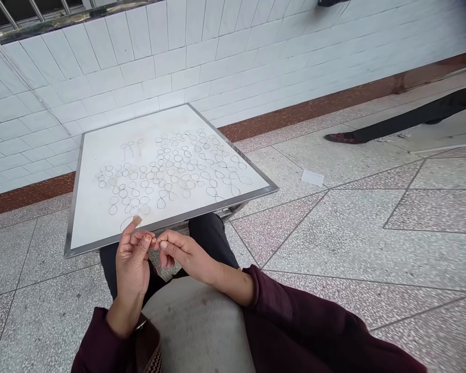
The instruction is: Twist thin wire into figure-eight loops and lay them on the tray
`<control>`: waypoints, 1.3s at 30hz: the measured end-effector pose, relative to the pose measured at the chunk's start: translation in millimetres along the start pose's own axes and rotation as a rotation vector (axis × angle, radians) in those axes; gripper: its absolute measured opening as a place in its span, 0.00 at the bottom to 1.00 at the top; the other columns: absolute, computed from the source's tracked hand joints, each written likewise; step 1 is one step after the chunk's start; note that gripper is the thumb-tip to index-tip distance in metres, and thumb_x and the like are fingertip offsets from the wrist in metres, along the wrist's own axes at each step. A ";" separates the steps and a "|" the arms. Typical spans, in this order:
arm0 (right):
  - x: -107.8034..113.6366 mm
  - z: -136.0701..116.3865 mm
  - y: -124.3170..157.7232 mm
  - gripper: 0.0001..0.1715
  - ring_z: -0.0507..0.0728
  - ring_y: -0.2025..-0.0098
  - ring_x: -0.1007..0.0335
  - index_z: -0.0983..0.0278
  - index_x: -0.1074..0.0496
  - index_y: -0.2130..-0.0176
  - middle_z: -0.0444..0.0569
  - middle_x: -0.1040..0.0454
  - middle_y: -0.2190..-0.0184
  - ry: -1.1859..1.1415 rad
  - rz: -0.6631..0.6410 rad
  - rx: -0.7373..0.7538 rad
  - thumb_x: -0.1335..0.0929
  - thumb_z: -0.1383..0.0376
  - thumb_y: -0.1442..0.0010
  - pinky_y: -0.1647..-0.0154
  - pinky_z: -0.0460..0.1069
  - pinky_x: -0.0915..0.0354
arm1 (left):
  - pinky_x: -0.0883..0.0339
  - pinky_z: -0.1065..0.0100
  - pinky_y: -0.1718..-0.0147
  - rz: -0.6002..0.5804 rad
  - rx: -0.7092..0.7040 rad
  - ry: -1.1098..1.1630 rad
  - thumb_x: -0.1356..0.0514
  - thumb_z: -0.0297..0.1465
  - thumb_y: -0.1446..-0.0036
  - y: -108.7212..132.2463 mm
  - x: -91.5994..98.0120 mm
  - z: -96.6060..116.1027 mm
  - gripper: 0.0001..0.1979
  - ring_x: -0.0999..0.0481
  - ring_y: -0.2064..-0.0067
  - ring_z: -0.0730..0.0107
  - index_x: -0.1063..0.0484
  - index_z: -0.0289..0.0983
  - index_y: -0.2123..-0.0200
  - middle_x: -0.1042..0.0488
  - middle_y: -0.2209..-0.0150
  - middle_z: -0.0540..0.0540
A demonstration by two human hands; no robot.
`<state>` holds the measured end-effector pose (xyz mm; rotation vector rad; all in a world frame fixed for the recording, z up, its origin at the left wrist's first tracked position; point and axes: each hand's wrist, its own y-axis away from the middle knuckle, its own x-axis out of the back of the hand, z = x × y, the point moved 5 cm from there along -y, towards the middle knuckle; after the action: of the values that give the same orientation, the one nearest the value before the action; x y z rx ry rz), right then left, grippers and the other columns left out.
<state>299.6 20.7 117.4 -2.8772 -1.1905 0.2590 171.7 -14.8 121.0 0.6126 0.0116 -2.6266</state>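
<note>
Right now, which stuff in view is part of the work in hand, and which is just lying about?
In the work:
- left hand and right hand, fingertips pinched together near the board's edge on something too small to tell
- wire loops laid in rows
- white board under them

Lying about:
- paper scrap on the floor
- another person's shoe
- tiled wall

**Metal, wire and stone**

I see a matt white board (101,217) framed in brushed metal, strewn with thin wire loops (171,166) — dark and fine. The wall tiles (217,67) are glossy white ceramic; the floor (353,233) is speckled terrazzo, smooth. My sleeves (295,316) look like soft maroon cloth.
</note>
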 end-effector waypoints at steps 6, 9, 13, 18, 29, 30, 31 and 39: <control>2.2 6.4 1.0 0.25 0.50 0.74 0.34 0.64 0.30 0.57 0.43 0.27 0.75 -0.132 -0.037 -0.074 0.39 0.45 0.32 0.69 0.47 0.34 | 0.29 0.69 0.61 0.115 -0.105 -0.111 0.29 0.32 0.49 5.1 6.6 9.1 0.21 0.25 0.69 0.76 0.24 0.40 0.50 0.27 0.72 0.54; 5.6 7.7 2.4 0.26 0.50 0.73 0.33 0.64 0.31 0.56 0.43 0.27 0.74 -0.075 -0.009 -0.053 0.39 0.45 0.31 0.68 0.47 0.34 | 0.28 0.70 0.63 0.164 -0.138 -0.141 0.29 0.32 0.49 5.6 9.8 14.1 0.21 0.24 0.70 0.76 0.24 0.39 0.51 0.27 0.72 0.54; 4.4 10.6 3.6 0.21 0.49 0.74 0.33 0.64 0.31 0.55 0.42 0.28 0.74 -0.034 -0.025 -0.060 0.36 0.48 0.32 0.70 0.46 0.34 | 0.28 0.71 0.64 0.177 -0.145 -0.156 0.30 0.33 0.48 6.2 10.8 16.1 0.21 0.23 0.67 0.73 0.24 0.39 0.50 0.27 0.71 0.53; 2.3 9.8 4.0 0.16 0.49 0.75 0.34 0.64 0.31 0.56 0.41 0.29 0.75 0.024 -0.023 -0.047 0.37 0.53 0.31 0.71 0.45 0.34 | 0.28 0.71 0.64 0.124 -0.124 -0.147 0.30 0.34 0.48 5.7 8.3 12.3 0.20 0.24 0.67 0.74 0.24 0.39 0.51 0.28 0.71 0.52; 2.5 9.8 2.9 0.09 0.48 0.80 0.35 0.62 0.30 0.60 0.36 0.33 0.80 0.226 -0.010 -0.012 0.38 0.63 0.31 0.76 0.43 0.37 | 0.28 0.71 0.64 0.116 -0.150 -0.131 0.31 0.32 0.47 7.2 7.7 10.4 0.17 0.26 0.69 0.76 0.23 0.39 0.52 0.28 0.71 0.53; 2.8 9.6 2.5 0.08 0.48 0.80 0.35 0.62 0.31 0.61 0.36 0.33 0.80 0.234 -0.007 -0.006 0.38 0.63 0.31 0.76 0.43 0.37 | 0.28 0.71 0.63 0.119 -0.156 -0.126 0.31 0.32 0.47 7.4 7.9 10.4 0.17 0.26 0.69 0.76 0.23 0.39 0.52 0.29 0.72 0.53; 3.3 9.4 2.2 0.08 0.48 0.80 0.35 0.62 0.31 0.61 0.36 0.33 0.80 0.243 -0.001 0.001 0.38 0.63 0.31 0.76 0.43 0.38 | 0.28 0.71 0.63 0.123 -0.162 -0.123 0.31 0.31 0.46 7.5 8.0 10.5 0.17 0.26 0.69 0.76 0.23 0.39 0.52 0.29 0.72 0.53; 5.0 12.4 1.7 0.09 0.49 0.78 0.34 0.61 0.33 0.60 0.37 0.32 0.79 0.337 -0.028 0.005 0.40 0.63 0.29 0.75 0.44 0.37 | 0.29 0.70 0.61 0.116 -0.153 -0.141 0.31 0.30 0.47 1.3 10.8 8.0 0.15 0.26 0.68 0.77 0.22 0.39 0.54 0.25 0.67 0.51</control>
<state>302.3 22.4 104.3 -2.7468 -1.1601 -0.2158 160.2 -21.4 123.7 0.3647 0.1292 -2.5212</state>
